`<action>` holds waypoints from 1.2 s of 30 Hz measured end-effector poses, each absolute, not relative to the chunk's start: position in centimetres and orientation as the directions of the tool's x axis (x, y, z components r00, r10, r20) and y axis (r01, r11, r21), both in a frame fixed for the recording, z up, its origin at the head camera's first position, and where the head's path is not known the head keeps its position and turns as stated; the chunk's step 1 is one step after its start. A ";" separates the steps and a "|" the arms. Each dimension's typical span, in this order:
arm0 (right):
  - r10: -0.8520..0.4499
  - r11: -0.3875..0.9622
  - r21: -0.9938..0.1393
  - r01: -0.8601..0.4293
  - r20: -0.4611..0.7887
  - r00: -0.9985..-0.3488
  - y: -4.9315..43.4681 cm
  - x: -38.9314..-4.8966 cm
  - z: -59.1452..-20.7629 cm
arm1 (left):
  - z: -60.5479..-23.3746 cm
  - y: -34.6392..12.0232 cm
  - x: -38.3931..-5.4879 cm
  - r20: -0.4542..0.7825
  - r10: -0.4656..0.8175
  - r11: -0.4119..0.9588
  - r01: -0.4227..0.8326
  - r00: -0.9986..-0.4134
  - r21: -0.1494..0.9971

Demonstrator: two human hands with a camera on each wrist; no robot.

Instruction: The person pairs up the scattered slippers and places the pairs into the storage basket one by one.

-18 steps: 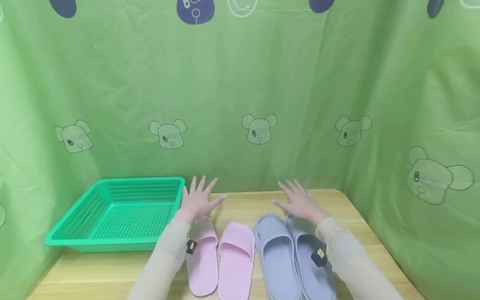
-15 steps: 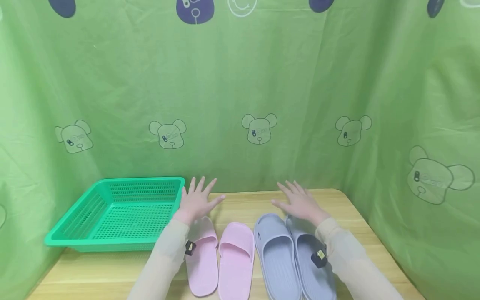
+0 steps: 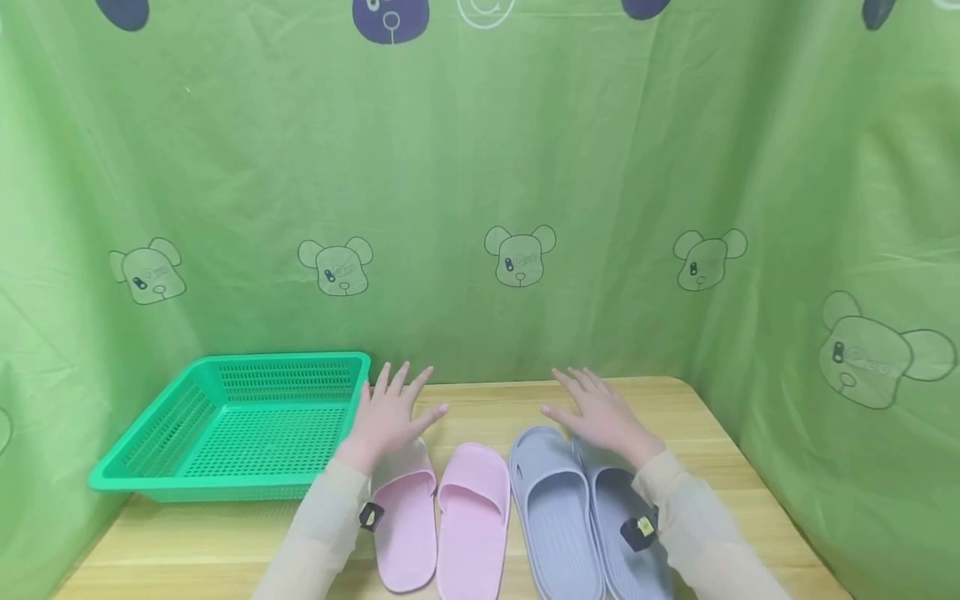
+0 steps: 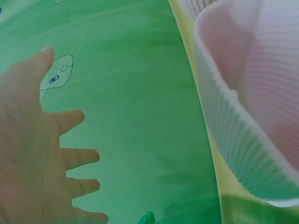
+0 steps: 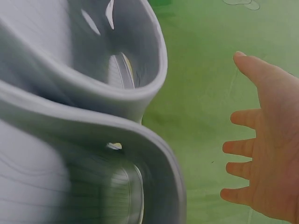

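My left hand (image 3: 386,419) hovers with fingers spread over the toe end of the left pink slipper (image 3: 405,533), close to the basket's right rim. Beside that one lies the other pink slipper (image 3: 472,521), toe pointing away. On the right, my right hand (image 3: 604,417) spreads its fingers above the toe of the right grey slipper (image 3: 626,533), partly covering it. The left grey slipper (image 3: 558,525) lies against its mate. Both wrist views show empty palms: the left hand (image 4: 32,149) beside a pink slipper (image 4: 243,126), the right hand (image 5: 275,144) beside the grey pair.
A green plastic basket (image 3: 225,483) with slotted sides stands at the table's left. The wooden table (image 3: 202,550) ends at the back against a green curtain (image 3: 442,167) printed with bear heads, which also hangs on both sides.
Both hands have drawn slightly back toward the body, the left one also a little to the left. The slippers and basket have stayed in place.
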State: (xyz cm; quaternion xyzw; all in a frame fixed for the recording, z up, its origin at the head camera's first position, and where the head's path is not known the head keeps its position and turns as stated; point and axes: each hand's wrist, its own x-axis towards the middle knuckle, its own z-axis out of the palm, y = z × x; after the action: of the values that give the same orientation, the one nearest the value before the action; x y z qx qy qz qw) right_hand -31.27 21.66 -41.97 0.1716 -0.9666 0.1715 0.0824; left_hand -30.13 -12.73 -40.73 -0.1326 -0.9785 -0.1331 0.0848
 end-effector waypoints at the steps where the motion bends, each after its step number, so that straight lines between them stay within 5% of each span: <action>1: -0.301 0.882 -0.307 -0.359 0.220 -0.928 21.6 -31.2 -42.0 | -40.9 -12.8 -30.0 0.211 0.239 0.928 0.287 -0.948 0.239; 36: -0.417 0.823 -0.296 -0.484 0.264 -0.870 16.1 -26.5 -44.2 | -44.4 -14.1 -26.5 0.221 0.296 0.867 0.359 -0.929 0.346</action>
State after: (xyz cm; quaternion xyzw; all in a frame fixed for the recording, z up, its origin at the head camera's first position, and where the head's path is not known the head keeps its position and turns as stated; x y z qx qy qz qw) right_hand -26.53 16.05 -44.16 0.2370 -0.9502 0.1794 0.0941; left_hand -26.52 -14.13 -44.41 -0.1700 -0.9628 -0.1941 0.0803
